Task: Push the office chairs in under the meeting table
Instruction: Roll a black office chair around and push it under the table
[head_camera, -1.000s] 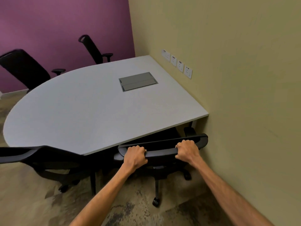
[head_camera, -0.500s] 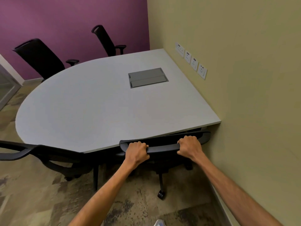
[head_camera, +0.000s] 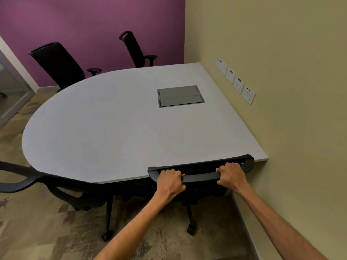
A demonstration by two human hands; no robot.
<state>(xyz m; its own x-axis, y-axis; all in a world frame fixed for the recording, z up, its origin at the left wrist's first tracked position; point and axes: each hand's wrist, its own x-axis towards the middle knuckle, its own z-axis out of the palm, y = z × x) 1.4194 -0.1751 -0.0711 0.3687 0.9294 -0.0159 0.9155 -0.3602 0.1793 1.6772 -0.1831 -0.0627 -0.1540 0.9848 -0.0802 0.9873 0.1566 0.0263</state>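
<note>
A black office chair [head_camera: 201, 176] stands at the near edge of the grey meeting table [head_camera: 120, 128], close to the right wall. Its backrest top touches the table edge and its seat is hidden under the top. My left hand [head_camera: 170, 180] grips the left part of the backrest's top bar. My right hand [head_camera: 231, 174] grips the right part. A second black chair [head_camera: 62, 186] sits at the near left, partly under the table. Two more black chairs [head_camera: 60, 64] [head_camera: 136, 49] stand at the far side, by the purple wall.
The beige wall [head_camera: 281, 128] runs along the table's right side with several sockets [head_camera: 237, 84]. A grey cable hatch [head_camera: 180, 96] is set into the tabletop. Patterned carpet [head_camera: 47, 231] covers the floor. A glass door frame [head_camera: 13, 94] shows at far left.
The chair in my hands has rolled forward; its backrest now meets the table edge and its seat has gone under the top. My view has moved closer to the table.
</note>
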